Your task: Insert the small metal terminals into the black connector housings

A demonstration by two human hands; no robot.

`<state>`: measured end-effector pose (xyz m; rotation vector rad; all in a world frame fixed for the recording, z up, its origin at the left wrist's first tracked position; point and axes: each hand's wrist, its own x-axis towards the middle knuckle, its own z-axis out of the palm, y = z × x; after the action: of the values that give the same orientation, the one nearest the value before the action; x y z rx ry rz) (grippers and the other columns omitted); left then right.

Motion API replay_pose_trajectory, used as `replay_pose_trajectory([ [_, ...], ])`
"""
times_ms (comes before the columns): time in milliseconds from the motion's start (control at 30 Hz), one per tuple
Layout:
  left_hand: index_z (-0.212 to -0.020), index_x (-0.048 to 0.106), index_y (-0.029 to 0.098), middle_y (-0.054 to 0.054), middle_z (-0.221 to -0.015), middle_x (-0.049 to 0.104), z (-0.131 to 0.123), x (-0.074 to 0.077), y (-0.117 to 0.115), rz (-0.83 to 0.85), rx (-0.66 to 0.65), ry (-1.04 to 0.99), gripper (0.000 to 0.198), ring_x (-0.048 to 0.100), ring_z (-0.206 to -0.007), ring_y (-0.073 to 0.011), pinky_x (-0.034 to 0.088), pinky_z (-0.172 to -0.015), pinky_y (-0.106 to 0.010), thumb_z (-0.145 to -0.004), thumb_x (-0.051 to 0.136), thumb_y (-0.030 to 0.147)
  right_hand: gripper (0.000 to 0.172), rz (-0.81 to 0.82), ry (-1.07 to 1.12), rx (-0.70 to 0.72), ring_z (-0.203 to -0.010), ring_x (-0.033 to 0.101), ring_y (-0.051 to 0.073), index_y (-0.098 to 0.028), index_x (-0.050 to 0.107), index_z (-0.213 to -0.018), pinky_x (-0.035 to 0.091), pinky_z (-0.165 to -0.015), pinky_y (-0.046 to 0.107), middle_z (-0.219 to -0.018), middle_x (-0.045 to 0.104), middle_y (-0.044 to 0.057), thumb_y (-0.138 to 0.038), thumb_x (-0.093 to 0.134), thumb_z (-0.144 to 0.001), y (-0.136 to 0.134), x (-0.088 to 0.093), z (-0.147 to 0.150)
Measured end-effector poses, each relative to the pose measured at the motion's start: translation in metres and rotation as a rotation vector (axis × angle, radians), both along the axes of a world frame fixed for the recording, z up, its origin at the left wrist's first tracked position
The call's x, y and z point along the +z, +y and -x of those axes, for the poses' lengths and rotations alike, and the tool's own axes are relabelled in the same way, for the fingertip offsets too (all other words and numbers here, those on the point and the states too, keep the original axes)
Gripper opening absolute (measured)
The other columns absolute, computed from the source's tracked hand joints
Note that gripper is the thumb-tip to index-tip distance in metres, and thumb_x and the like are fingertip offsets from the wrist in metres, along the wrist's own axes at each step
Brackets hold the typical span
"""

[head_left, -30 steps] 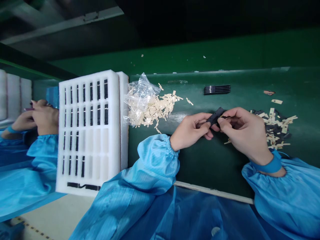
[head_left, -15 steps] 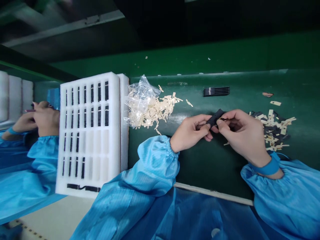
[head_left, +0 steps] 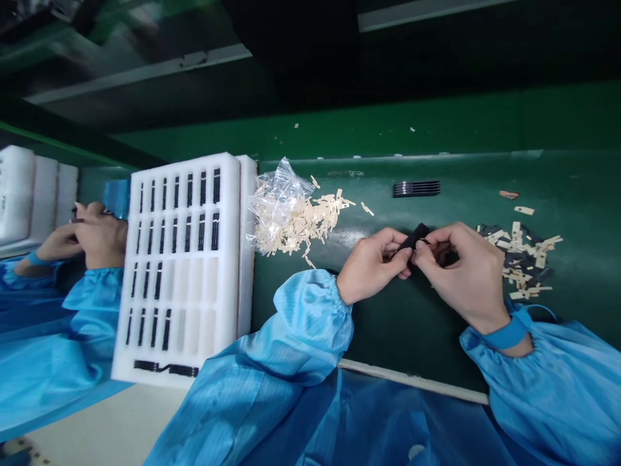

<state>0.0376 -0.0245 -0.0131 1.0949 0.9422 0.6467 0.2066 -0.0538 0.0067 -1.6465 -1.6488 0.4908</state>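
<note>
A small black flat part is pinched between the thumb and fingers of my left hand. My right hand has its thumb and forefinger closed at the part's right edge; its fingertips hide whether it grips the part itself or some tiny piece. Just beyond both hands lies a neat stack of thin black strips. To the right of my right hand spreads a mixed heap of cream and black small pieces.
At left stands a white foam tray with black parts in many of its slots. Beside it, a clear plastic bag rests on a pile of cream tabs. A co-worker's hands are at the far left, past the tray.
The black part has turned in my fingers and shows a narrower dark face. My right hand has closed in a little toward my left. The whole view has shifted slightly.
</note>
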Motion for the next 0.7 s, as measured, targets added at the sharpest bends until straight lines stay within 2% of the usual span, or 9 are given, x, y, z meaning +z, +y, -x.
replay_pose_trajectory([
  [233, -0.099, 0.060, 0.014, -0.001, -0.074, 0.069, 0.000, 0.000, -0.003, -0.028, 0.010, 0.018, 0.025, 0.068, -0.064, -0.0085, 0.056, -0.067, -0.020, -0.094, 0.069, 0.037, 0.015, -0.002, -0.015, 0.010, -0.059, 0.056, 0.014, -0.024, 0.058, -0.077, 0.046, -0.056, 0.030, -0.071, 0.060, -0.001, -0.020, 0.068, -0.088, -0.001, -0.001, 0.000],
  [333, -0.099, 0.059, 0.014, -0.002, -0.078, 0.070, -0.001, 0.001, -0.004, -0.023, 0.027, -0.008, 0.023, 0.067, -0.064, -0.0077, 0.056, -0.067, -0.020, -0.094, 0.068, 0.035, 0.006, -0.044, -0.119, -0.013, -0.065, 0.058, 0.016, -0.023, 0.062, -0.092, 0.048, -0.061, 0.032, -0.081, 0.061, 0.002, -0.026, 0.067, -0.091, -0.001, -0.001, -0.003],
  [400, -0.097, 0.057, 0.014, -0.004, -0.083, 0.073, -0.002, 0.002, -0.003, -0.003, 0.044, -0.030, 0.025, 0.067, -0.064, -0.0077, 0.056, -0.065, -0.021, -0.094, 0.069, 0.036, 0.016, -0.087, -0.137, -0.070, -0.068, 0.058, 0.018, -0.023, 0.063, -0.104, 0.050, -0.063, 0.034, -0.085, 0.062, 0.003, -0.031, 0.068, -0.091, -0.002, -0.001, -0.006],
  [467, -0.095, 0.054, 0.015, -0.005, -0.085, 0.074, -0.002, 0.004, -0.002, 0.034, 0.056, -0.051, 0.030, 0.067, -0.063, -0.0085, 0.057, -0.063, -0.022, -0.093, 0.070, 0.041, 0.021, -0.128, -0.058, -0.137, -0.067, 0.059, 0.018, -0.023, 0.063, -0.109, 0.051, -0.063, 0.034, -0.085, 0.061, 0.003, -0.032, 0.068, -0.091, -0.003, -0.002, -0.009],
  [600, -0.090, 0.051, 0.017, -0.004, -0.079, 0.073, -0.003, 0.007, 0.002, 0.083, 0.088, -0.070, 0.040, 0.064, -0.059, -0.0091, 0.056, -0.060, -0.024, -0.093, 0.065, 0.054, 0.015, -0.158, 0.068, -0.193, -0.068, 0.061, 0.018, -0.023, 0.065, -0.105, 0.052, -0.063, 0.034, -0.084, 0.064, 0.003, -0.033, 0.066, -0.093, -0.004, -0.006, -0.010],
  [700, -0.091, 0.056, 0.015, -0.007, -0.083, 0.075, -0.002, 0.008, 0.002, 0.034, 0.091, -0.058, 0.039, 0.065, -0.064, -0.0092, 0.055, -0.063, -0.023, -0.095, 0.063, 0.054, 0.013, -0.149, 0.087, -0.199, -0.068, 0.062, 0.019, -0.023, 0.066, -0.098, 0.051, -0.065, 0.035, -0.083, 0.066, 0.004, -0.035, 0.064, -0.095, -0.003, -0.010, -0.010],
])
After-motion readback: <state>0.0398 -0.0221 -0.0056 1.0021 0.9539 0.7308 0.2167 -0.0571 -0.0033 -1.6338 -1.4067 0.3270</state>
